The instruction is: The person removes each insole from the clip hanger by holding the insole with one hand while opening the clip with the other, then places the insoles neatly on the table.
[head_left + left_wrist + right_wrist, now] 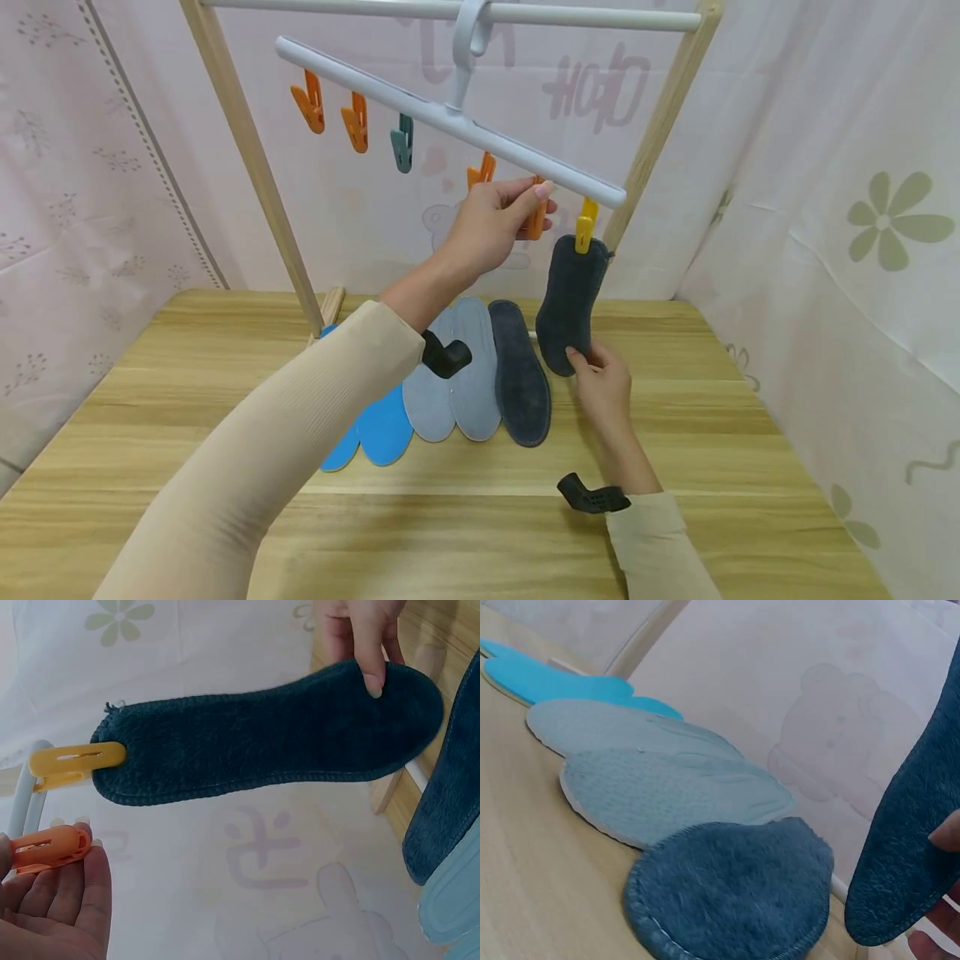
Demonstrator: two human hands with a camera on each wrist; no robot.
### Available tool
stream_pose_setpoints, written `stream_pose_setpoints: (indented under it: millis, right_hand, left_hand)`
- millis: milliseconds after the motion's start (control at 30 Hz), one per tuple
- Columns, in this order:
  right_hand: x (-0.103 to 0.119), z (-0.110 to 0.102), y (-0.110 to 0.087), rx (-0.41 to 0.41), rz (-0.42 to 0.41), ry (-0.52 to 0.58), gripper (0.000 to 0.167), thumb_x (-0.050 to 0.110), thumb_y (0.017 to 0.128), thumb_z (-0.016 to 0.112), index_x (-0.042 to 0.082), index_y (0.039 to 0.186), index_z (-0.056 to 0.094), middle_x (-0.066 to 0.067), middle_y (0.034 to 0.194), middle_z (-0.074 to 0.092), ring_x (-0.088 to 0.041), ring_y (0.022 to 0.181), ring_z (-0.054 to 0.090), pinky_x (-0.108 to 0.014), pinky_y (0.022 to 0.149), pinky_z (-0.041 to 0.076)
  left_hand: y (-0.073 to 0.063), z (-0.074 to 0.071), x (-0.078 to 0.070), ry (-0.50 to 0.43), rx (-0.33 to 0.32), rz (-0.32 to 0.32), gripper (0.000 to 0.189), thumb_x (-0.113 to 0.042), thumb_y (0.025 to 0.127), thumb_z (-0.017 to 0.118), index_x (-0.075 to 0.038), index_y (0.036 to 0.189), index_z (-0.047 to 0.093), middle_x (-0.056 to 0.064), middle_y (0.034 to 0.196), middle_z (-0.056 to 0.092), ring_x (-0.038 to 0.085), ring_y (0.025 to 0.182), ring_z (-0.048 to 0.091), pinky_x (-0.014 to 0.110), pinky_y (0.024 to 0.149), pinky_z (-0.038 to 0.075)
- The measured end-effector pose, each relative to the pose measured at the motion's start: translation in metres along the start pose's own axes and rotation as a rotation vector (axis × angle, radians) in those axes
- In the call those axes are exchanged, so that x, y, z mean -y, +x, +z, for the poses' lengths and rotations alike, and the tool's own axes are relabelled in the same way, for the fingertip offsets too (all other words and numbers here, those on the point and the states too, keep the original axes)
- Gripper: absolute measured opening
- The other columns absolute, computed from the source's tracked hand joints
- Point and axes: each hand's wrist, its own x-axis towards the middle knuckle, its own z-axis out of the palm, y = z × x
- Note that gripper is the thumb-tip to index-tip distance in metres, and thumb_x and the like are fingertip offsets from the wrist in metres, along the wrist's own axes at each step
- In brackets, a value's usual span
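Observation:
A dark fuzzy insole (567, 296) hangs from a yellow clip (585, 229) at the low right end of a white hanger (450, 118). My right hand (603, 387) pinches the insole's lower end between thumb and fingers. Up at the hanger, my left hand (498, 218) grips an orange clip (51, 847) just beside the yellow one. In the left wrist view the insole (247, 739) stretches from the yellow clip to my right hand. A second dark insole (731, 892) lies on the table.
Two grey insoles (474, 375) and blue insoles (386, 425) lie in a row left of the dark one. More orange clips (309, 102) and a green clip (402, 143) hang along the tilted hanger. A wooden rack (255, 167) with a white rod (600, 15) stands behind.

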Motion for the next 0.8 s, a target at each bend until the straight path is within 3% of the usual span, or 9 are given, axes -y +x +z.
stream_pose_setpoints:
  millis: [100,300,367,500,600,733,800]
  right_hand:
    - [-0.0001,-0.0025,0.0009,0.000,0.005,0.060,0.032,0.022,0.099,0.064,0.002,0.124,0.070,-0.016,0.124,0.064,-0.021,0.114,0.058,-0.028,0.090,0.047]
    - [-0.0030,-0.0031,0.0030,0.010,-0.047,0.142,0.027,0.010,0.097,0.065,-0.005,0.120,0.070,-0.023,0.121,0.070,-0.001,0.086,0.068,-0.014,0.076,0.054]
    - [-0.0039,-0.0031,0.0035,0.011,-0.049,0.174,0.028,0.009,0.098,0.063,-0.006,0.121,0.068,-0.027,0.120,0.070,0.005,0.083,0.068,-0.012,0.078,0.056]
    - [-0.0032,-0.0049,0.0025,0.000,-0.066,0.220,0.029,0.009,0.098,0.063,-0.004,0.124,0.067,-0.029,0.118,0.070,0.007,0.081,0.069,-0.013,0.076,0.058]
    - [-0.0014,-0.0065,0.0008,-0.004,-0.093,0.279,0.027,0.007,0.098,0.062,-0.005,0.122,0.068,-0.010,0.102,0.077,0.003,0.078,0.071,-0.015,0.071,0.059]
    - [0.0008,-0.0055,-0.0003,0.020,-0.131,0.375,0.024,-0.003,0.095,0.060,-0.010,0.116,0.068,0.017,0.080,0.073,-0.002,0.074,0.072,-0.017,0.065,0.060]
    - [0.0014,-0.0042,-0.0005,0.035,-0.145,0.407,0.023,-0.007,0.093,0.059,-0.013,0.114,0.068,0.016,0.079,0.073,-0.003,0.073,0.072,-0.018,0.065,0.060]
  left_hand:
    - [0.0005,0.0007,-0.0008,-0.002,0.010,-0.006,0.039,-0.033,0.104,0.055,-0.013,0.137,0.064,0.004,0.116,0.074,0.015,0.103,0.072,0.025,0.094,0.058]
    - [0.0001,0.0019,-0.0007,-0.010,0.029,0.024,0.037,-0.031,0.105,0.054,-0.010,0.133,0.065,0.006,0.115,0.073,0.014,0.097,0.069,0.028,0.095,0.059]
    - [-0.0002,0.0021,0.0000,-0.009,0.034,0.031,0.036,-0.031,0.105,0.053,-0.010,0.132,0.065,0.006,0.114,0.072,0.014,0.097,0.068,0.029,0.094,0.059]
    - [-0.0005,0.0026,0.0012,-0.008,0.050,0.052,0.037,-0.031,0.106,0.052,-0.009,0.133,0.063,0.007,0.116,0.071,0.015,0.098,0.067,0.030,0.092,0.060]
    - [-0.0006,0.0035,0.0016,-0.010,0.058,0.069,0.038,-0.031,0.106,0.052,-0.008,0.135,0.061,0.007,0.119,0.071,0.017,0.100,0.068,0.030,0.091,0.061]
    - [-0.0008,0.0033,0.0030,-0.027,0.042,0.059,0.041,-0.034,0.107,0.052,-0.009,0.139,0.059,0.007,0.124,0.070,0.018,0.107,0.070,0.030,0.091,0.061]
    - [-0.0010,0.0026,0.0044,-0.040,0.029,0.050,0.044,-0.036,0.106,0.052,-0.009,0.140,0.058,0.008,0.128,0.069,0.021,0.112,0.070,0.030,0.092,0.061]
